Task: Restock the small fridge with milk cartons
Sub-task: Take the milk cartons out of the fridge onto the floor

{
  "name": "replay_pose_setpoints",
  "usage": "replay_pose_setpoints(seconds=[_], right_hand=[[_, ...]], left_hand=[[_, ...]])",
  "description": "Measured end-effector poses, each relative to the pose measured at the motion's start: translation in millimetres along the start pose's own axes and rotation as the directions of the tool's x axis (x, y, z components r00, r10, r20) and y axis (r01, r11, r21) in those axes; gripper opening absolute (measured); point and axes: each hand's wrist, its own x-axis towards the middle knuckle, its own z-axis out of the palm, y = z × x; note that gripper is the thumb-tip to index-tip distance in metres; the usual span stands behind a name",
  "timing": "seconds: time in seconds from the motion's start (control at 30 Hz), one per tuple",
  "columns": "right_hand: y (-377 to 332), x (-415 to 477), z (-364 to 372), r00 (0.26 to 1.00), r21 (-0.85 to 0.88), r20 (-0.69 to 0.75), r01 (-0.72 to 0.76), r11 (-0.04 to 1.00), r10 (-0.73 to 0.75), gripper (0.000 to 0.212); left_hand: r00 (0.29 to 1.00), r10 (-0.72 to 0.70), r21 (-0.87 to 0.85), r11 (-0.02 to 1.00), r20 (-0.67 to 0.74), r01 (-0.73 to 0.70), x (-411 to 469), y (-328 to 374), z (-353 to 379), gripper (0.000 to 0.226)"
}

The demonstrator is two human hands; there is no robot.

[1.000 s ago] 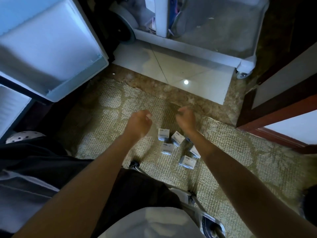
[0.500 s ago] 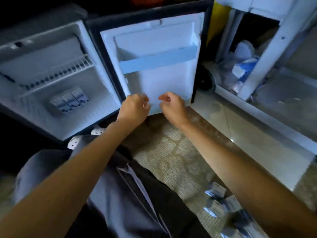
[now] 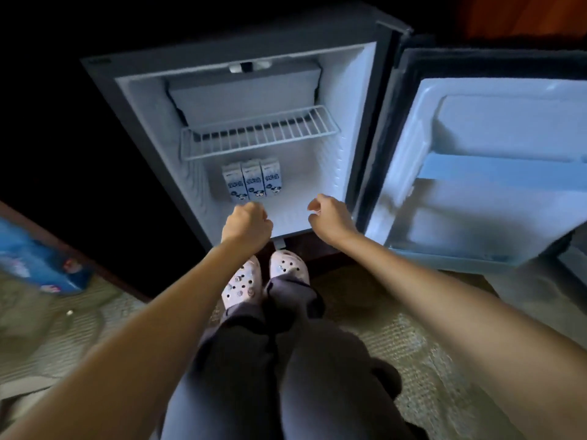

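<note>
While the fridge [image 3: 349,122] stands open, three cartons [image 3: 252,182] sit side by side inside. Left hand [image 3: 246,225] and right hand [image 3: 330,219] hover in front, fingers curled, empty.

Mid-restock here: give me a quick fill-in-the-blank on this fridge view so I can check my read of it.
1. The fridge holds ___ milk cartons, standing side by side.
2. They stand on the fridge floor, under the wire ___.
3. The door is open on the person's ___ side.
4. The left hand and right hand, fingers curled, hold ___.

Missing words: three; shelf; right; nothing.
</note>
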Motion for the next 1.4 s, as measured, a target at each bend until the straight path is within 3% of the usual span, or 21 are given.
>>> replay_pose_setpoints(seconds=[0.17,0.37,0.57,0.77,1.0,1.13,1.23,1.33,1.4], right_hand=[[-9.8,71.0,41.3,0.996,-0.089,0.087,0.033,0.995,-0.025,0.042],[-8.9,143.2,78.8,0.976,-0.207,0.177,0.161,0.965,-0.125,0.061],[-9.6,196.1,97.1,0.964,-0.366,0.19,0.247,0.897,-0.188,0.082],[5.2,214.1,111.4,0.952,-0.464,0.203,0.3,0.833,-0.23,0.083],[19.1,201.7,123.9,0.927,-0.431,0.031,0.35,0.832,-0.374,0.074],[37.6,198.0,130.6,0.818,-0.488,-0.123,0.444,0.751,-0.563,0.058],[38.7,199.7,128.4,0.821,-0.444,-0.217,0.398,0.803,-0.527,0.067],[40.2,205.3,129.6,0.847,-0.45,-0.155,0.398,0.799,-0.509,0.07],[42.9,203.9,133.4,0.822,-0.482,-0.042,0.481,0.732,-0.567,0.068]], left_hand=[[0.998,-0.061,0.06,0.996,0.021,0.059,62.0,-35.7,3.4,0.029],[0.999,-0.001,0.119,0.993,0.039,-0.003,134.7,-62.5,8.1,0.026],[0.998,0.05,0.133,0.99,0.037,-0.055,185.6,-71.7,19.4,0.047],[0.993,0.106,0.246,0.962,0.052,-0.116,215.0,-89.2,34.9,0.074],[0.972,0.225,0.409,0.895,-0.07,-0.178,217.6,-92.6,42.7,0.065],[0.966,0.234,0.479,0.864,-0.11,-0.154,212.5,-90.0,45.6,0.054],[0.946,0.267,0.48,0.864,-0.186,-0.15,212.5,-90.0,46.3,0.052],[0.937,0.234,0.402,0.908,-0.261,-0.115,215.7,-92.6,47.4,0.057],[0.959,0.219,0.396,0.909,-0.181,-0.133,217.1,-94.3,53.2,0.056]])
